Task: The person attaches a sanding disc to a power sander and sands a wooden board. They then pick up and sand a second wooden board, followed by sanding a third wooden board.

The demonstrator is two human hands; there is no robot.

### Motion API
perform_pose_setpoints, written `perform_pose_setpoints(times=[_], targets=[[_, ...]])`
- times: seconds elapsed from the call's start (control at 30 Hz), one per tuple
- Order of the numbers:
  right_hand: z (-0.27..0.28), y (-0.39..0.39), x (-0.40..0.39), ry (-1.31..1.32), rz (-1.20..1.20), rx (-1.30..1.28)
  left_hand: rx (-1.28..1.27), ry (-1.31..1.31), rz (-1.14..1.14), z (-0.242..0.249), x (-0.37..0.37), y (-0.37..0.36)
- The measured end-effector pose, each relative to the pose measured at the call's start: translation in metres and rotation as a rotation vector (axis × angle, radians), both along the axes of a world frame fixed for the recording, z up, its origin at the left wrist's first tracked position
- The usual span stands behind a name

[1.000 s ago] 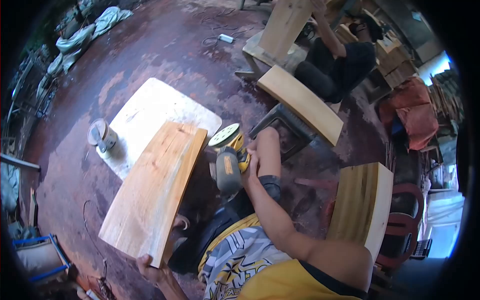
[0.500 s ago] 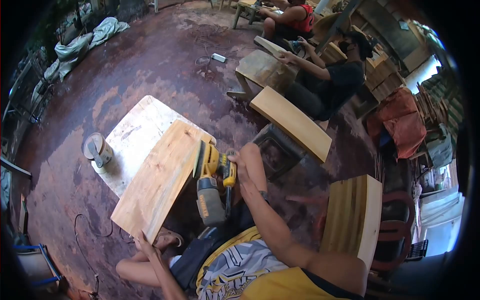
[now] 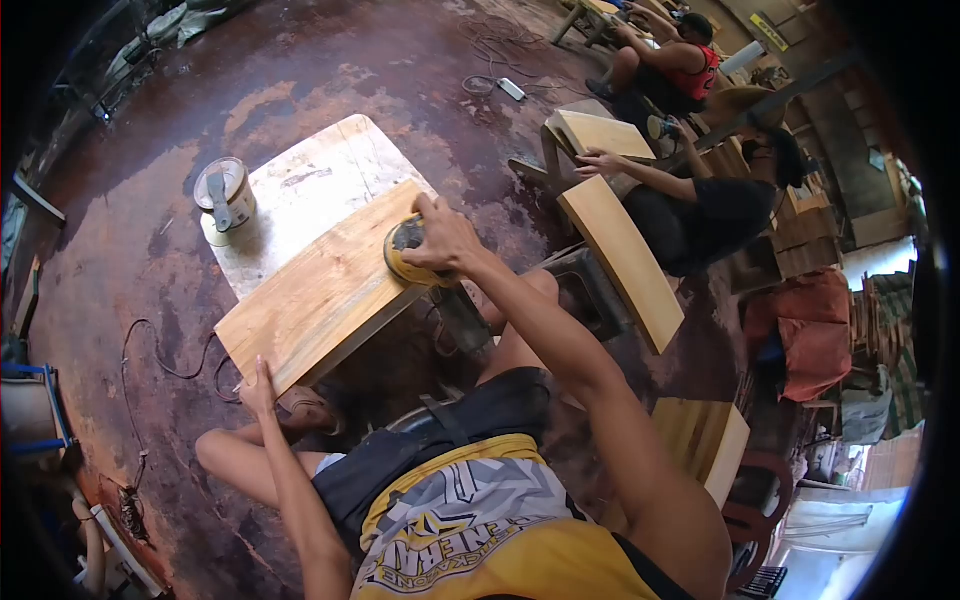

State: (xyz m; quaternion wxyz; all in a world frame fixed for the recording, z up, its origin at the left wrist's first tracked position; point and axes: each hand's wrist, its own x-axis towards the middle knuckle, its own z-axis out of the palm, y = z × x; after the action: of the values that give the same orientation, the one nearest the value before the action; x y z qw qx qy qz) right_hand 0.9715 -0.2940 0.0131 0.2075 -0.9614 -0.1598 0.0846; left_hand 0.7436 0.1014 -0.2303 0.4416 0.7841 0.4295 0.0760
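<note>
A pale wooden board lies across a white-topped stand, its near end jutting out toward my legs. My left hand grips that near end at the corner, thumb on the top face. My right hand is wrapped over a yellow and black power sander, whose pad rests on the board's upper face near the far right edge. The sander's dark dust bag hangs beyond the board's edge, partly hidden by my arm.
A tub with a flat scraper stands on the white top's left corner. Another board rests on a dark stool to the right. Stacked boards are beside my right arm. Two co-workers sit at the back right. A cable trails on the floor.
The sander has turned from tilted on its side at the board's edge to lying on the top face. My right hand now covers it from above. The camera view has shifted.
</note>
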Motion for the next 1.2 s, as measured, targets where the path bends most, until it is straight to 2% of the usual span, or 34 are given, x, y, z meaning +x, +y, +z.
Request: perform_pose_setpoints(times=[0.03,0.07,0.17,0.3,0.4,0.5,0.53,0.63,0.67,0.8,0.93,1.07,1.2], targets=[[-0.002,0.005,0.004,0.007,-0.004,-0.013,0.04,0.017,-0.058,0.007,0.0,-0.006],[-0.004,0.011,0.008,0.007,0.048,-0.06,0.025,0.13,0.0,-0.001,0.003,0.002],[-0.011,0.021,0.028,-0.003,0.128,-0.128,0.014,0.158,0.077,0.023,0.008,-0.011],[-0.02,0.036,0.038,0.075,0.003,-0.122,0.115,0.195,0.148,0.029,0.017,-0.024],[-0.025,0.053,0.05,-0.03,-0.057,-0.205,0.132,0.222,0.173,0.044,0.02,-0.035],[-0.041,0.055,0.075,-0.223,-0.028,-0.223,0.137,0.152,0.151,0.02,0.01,-0.025],[-0.032,0.059,0.081,-0.204,-0.008,-0.261,0.173,0.149,0.136,0.016,0.01,-0.024],[-0.029,0.069,0.107,-0.071,-0.054,-0.319,0.203,0.298,0.24,0.057,0.017,-0.035],[-0.031,0.069,0.112,-0.121,-0.025,-0.325,0.188,0.294,0.229,0.061,0.017,-0.036],[-0.033,0.068,0.121,-0.231,0.015,-0.339,0.181,0.248,0.217,0.061,0.017,-0.037],[-0.032,0.055,0.127,-0.156,0.025,-0.353,0.183,0.268,0.216,0.059,0.016,-0.034],[-0.037,0.041,0.134,-0.205,-0.006,-0.339,0.19,0.3,0.203,0.055,0.016,-0.032],[-0.029,0.019,0.11,-0.148,0.003,-0.338,0.161,0.22,0.173,0.041,0.015,-0.02]])
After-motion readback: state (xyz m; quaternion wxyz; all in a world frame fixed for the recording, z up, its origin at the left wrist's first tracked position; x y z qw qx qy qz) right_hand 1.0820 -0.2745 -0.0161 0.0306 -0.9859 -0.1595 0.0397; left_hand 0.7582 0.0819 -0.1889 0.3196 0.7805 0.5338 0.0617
